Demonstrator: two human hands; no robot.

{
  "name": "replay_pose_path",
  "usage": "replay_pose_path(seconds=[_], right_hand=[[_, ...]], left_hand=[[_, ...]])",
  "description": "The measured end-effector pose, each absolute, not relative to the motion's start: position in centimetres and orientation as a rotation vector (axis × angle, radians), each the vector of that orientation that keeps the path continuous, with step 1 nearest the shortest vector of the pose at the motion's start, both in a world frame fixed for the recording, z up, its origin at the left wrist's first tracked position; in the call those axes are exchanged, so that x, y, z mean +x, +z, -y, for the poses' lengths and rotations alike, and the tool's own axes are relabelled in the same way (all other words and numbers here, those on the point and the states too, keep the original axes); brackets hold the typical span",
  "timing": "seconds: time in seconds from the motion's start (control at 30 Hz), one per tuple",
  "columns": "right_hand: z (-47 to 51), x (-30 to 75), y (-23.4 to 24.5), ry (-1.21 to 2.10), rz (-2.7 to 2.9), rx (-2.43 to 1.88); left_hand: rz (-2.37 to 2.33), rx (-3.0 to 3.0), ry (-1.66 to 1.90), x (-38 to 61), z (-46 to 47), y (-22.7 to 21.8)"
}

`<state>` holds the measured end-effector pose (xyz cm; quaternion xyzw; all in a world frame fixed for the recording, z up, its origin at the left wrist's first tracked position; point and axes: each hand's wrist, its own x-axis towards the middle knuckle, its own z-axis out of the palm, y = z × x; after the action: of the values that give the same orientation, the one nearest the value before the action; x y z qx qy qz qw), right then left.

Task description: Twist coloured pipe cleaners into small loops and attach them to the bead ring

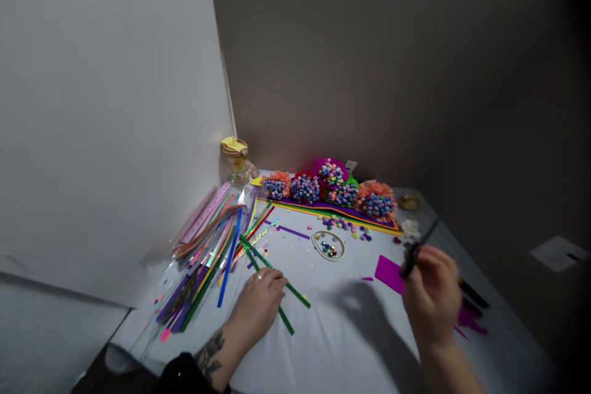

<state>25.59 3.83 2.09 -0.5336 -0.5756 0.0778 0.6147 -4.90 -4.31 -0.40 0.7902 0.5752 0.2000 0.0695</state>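
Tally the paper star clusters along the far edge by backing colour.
Orange, left cluster and right cluster: 2
Red cluster: 1
Magenta cluster: 1
Green cluster: 1
Total: 5

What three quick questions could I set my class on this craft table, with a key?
1. True or false: the left hand rests on green strips.
2. What colour is the sheet beside the right hand, which holds a dark tool? A magenta, B orange, C blue.
3. Which forearm bears the tattoo: left or right?

Key: 1 true; 2 A; 3 left.
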Motion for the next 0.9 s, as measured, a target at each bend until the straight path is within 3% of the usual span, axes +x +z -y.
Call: replay_pose_path(seconds=[0.07,0.17,0.4,0.63,0.9], right_hand=[[-2.7,27.1,1.6,0.038,1.667,-1.284],[-1.6,30.0,-0.2,0.116,1.96,-1.388],[1.9,33.9,-3.6,0.081,1.642,-1.711],[0.8,31.8,-4.4,0.239,1.671,-1.686],[0.8,31.9,-4.1,0.26,1.444,-1.714]], left_hand=[[-1.709,2.369,0.576,-4.7,4.3,-0.2],[-1.697,2.305,0.541,-5.0,4.4,0.1],[-1.744,2.188,0.492,-6.3,4.4,0.6],[-1.599,2.261,0.392,-5.9,4.7,0.5],[-1.705,2.064,1.323,-8.2,6.4,3.9]])
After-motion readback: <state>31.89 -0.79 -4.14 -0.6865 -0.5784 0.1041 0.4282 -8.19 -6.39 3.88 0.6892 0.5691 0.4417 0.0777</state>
